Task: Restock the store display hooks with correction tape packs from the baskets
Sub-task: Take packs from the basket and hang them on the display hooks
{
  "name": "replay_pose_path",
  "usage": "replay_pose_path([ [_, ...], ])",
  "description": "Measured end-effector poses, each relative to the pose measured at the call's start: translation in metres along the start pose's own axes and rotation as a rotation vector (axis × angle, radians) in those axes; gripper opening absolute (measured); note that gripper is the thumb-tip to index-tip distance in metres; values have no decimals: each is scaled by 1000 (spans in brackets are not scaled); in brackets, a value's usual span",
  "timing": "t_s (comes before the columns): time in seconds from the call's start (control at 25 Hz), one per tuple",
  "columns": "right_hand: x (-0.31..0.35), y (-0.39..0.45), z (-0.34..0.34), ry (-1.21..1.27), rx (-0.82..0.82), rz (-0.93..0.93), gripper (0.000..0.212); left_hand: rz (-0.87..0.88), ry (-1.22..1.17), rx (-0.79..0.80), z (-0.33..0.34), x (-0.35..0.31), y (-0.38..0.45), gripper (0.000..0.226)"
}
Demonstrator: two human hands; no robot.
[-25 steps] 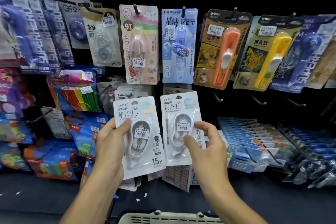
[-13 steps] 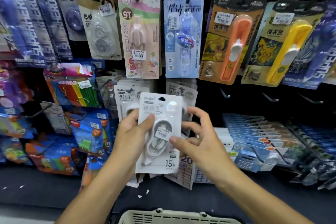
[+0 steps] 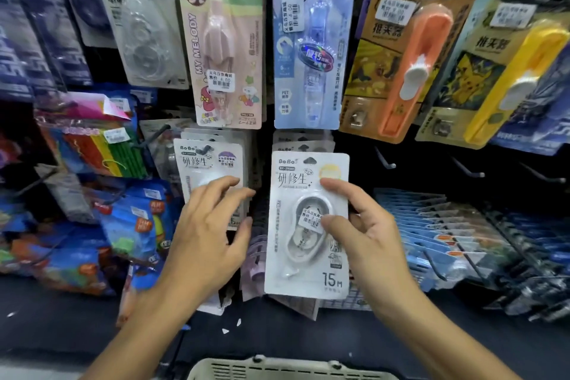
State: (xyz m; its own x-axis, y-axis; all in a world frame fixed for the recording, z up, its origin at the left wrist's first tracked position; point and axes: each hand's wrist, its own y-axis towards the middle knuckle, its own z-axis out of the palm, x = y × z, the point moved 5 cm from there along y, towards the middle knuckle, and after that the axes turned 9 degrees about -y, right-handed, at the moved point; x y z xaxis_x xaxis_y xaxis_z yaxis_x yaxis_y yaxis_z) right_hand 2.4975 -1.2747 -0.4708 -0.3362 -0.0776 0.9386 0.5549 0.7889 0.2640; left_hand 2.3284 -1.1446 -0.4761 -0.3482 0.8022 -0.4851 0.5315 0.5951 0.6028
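Nearest to you, the basket [image 3: 290, 369] is sitting just below your wrists, only its rim showing.

Your right hand [image 3: 367, 244] is gripping one tape pack [image 3: 305, 225], with the thumb pressing on the blister and the fingers curling behind the right edge. The pack is standing upright and its hang hole [image 3: 310, 160] is lying above your thumb, free and not covered. Your left hand [image 3: 209, 231] is holding nothing; its fingers are spread and relaxed, resting against the hung pack [image 3: 209, 170] just behind them. That pack is already sitting on its hook [image 3: 203, 149].

Behind the held pack, more white packs [image 3: 303, 140] are peeking out above its top edge. The hook that is carrying them is hidden, so I cannot tell where its tip is.

I am judging that you are about to hang the held pack there. Keep the card flat and level, lift it a little so the hole is meeting the hook tip, then slide it straight back. Avoid pinching higher, or your thumb will be blocking the hole.

Further above your hands, the pink pack [image 3: 228, 40] and the blue pack [image 3: 311, 40] are hanging close; do not bump them.
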Motion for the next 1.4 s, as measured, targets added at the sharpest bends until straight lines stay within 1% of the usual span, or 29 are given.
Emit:
replay_pose_path([
  [0.08, 1, 6, 7, -131, -25, -15, 39, 16, 47, 41, 4, 12, -10, 38],
  [0.16, 1, 20, 13, -240, 3, -30, 43, 35, 75, 25, 2, 19, -16, 37],
  [0.24, 7, 46, 9, -361, 20, -86, 50, 32, 36, -10, 1, 14, 0, 32],
  [0.28, 11, 60, 3, -424, -26, -131, 52, 8, -9, 10, 3, 10, 14, 29],
  [0.32, 12, 69, -4, -462, -102, -167, 50, -28, -51, 86, 8, 6, 27, 26],
  [0.36, 3, 70, -7, -464, -176, -180, 43, -63, -52, 244, 21, 7, 33, 25],
  [0.4, -20, 60, -5, -476, -205, -139, 35, -88, 10, 472, 41, 10, 25, 27],
  [0.44, -56, 40, 6, -513, -150, -53, 27, -108, 97, 732, 64, 17, 2, 32],
  [0.48, -100, 10, 24, -578, 20, 68, 24, -141, 175, 992, 87, 28, -35, 37],
  [0.52, -147, -34, 45, -690, 297, 211, 25, -199, 229, 1226, 106, 40, -83, 41],
  [0.56, -189, -83, 60, -849, 625, 317, 33, -262, 264, 1398, 119, 52, -129, 44],
  [0.6, -223, -130, 67, -1008, 913, 373, 44, -312, 296, 1513, 127, 61, -169, 46],
  [0.64, -249, -170, 68, -1135, 1098, 368, 55, -346, 325, 1587, 133, 68, -203, 49],
  [0.68, -266, -200, 67, -1218, 1194, 319, 63, -364, 347, 1630, 138, 74, -229, 51],
  [0.72, -277, -224, 70, -1272, 1237, 252, 64, -382, 352, 1644, 141, 78, -248, 52],
  [0.8, -282, -248, 84, -1275, 1272, 124, 54, -431, 297, 1595, 151, 83, -265, 51],
  [0.88, -278, -244, 96, -1156, 1237, 112, 41, -490, 185, 1495, 164, 83, -264, 42],
  [0.92, -277, -238, 101, -1111, 1221, 101, 37, -542, 125, 1441, 167, 85, -260, 36],
  [0.96, -281, -233, 104, -1104, 1221, 53, 42, -598, 76, 1396, 170, 91, -257, 30],
  [1.04, -289, -236, 106, -1176, 1297, -85, 73, -659, 57, 1333, 170, 108, -256, 24],
  [1.08, -292, -245, 107, -1203, 1348, -138, 85, -686, 73, 1333, 168, 116, -260, 24],
  [1.12, -298, -257, 108, -1213, 1378, -172, 90, -711, 98, 1357, 166, 121, -266, 24],
  [1.16, -303, -267, 109, -1204, 1385, -185, 87, -728, 108, 1382, 167, 125, -273, 25],
  [1.2, -308, -274, 110, -1144, 1369, -160, 78, -727, 94, 1400, 172, 128, -277, 24],
  [1.24, -307, -272, 109, -1033, 1308, -60, 63, -751, 32, 1394, 176, 127, -277, 24],
  [1.28, -302, -260, 106, -854, 1168, 118, 44, -835, -98, 1338, 177, 125, -274, 28],
  [1.32, -300, -242, 100, -620, 980, 384, 32, -988, -286, 1229, 178, 124, -270, 39],
  [1.36, -303, -227, 91, -347, 761, 639, 36, -1163, -485, 1085, 177, 123, -266, 52],
  [1.4, -305, -214, 82, -102, 571, 818, 41, -1286, -656, 960, 177, 122, -264, 61],
])
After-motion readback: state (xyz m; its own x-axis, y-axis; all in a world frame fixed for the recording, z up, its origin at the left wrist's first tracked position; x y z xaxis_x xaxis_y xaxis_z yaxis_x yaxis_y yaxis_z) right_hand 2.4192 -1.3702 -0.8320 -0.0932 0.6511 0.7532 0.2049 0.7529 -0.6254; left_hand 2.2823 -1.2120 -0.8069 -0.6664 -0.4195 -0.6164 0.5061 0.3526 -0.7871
